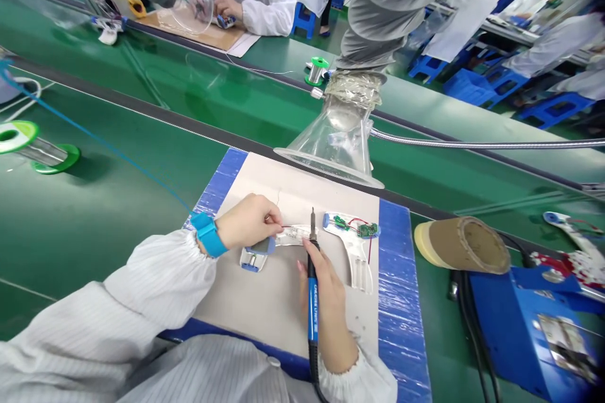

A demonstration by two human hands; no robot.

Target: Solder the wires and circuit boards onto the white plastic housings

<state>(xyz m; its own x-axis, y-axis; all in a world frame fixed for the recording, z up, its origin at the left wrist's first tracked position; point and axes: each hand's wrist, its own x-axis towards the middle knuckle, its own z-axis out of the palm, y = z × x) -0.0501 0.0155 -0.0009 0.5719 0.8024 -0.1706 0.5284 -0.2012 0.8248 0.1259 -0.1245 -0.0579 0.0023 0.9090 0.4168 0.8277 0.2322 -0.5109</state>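
The left hand (248,221) has its grip clamped on a red wire (286,225) at a clear plastic part (292,237). The right hand (327,302) grips a soldering iron (312,302), its tip just beside that part. Right of both grips, a clear plastic frame (354,258) carrying green circuit boards (354,228) lies on a pale mat (278,308), under a clear fume funnel (335,145).

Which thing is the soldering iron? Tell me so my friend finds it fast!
On the green workbench sits a pale mat with blue edges. Over it, the right hand holds the soldering iron: the only blue-and-black pen shape, with a thin metal tip.
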